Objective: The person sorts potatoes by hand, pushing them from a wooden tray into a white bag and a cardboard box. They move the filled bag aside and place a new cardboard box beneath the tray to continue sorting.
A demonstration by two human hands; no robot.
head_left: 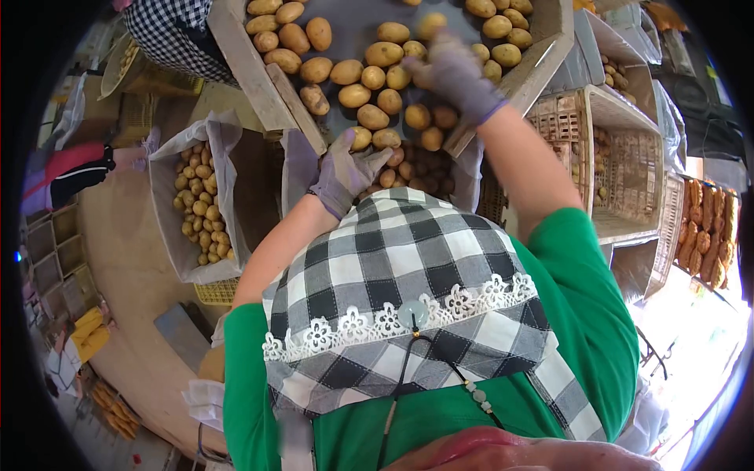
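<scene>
Many potatoes (383, 54) lie on a grey sorting tray (345, 20) with wooden side boards (288, 100). My left hand (343, 174), in a grey-purple glove, is at the tray's near mouth with fingers spread, close to the potatoes at its lip. Below that lip, more potatoes (406, 170) sit in a lined container, partly in shadow. Over the tray's right side is my right hand (459, 74), also gloved and smeared by motion. A blurred potato (431, 26) shows just beyond its fingers.
Left of me stands a lined crate (162, 224) filled with potatoes (203, 206). Plastic crates (628, 169) are stacked on the right, near bagged produce (707, 231). Another person's checkered sleeve (169, 35) is at upper left, and another person's arm (98, 165) reaches in lower down.
</scene>
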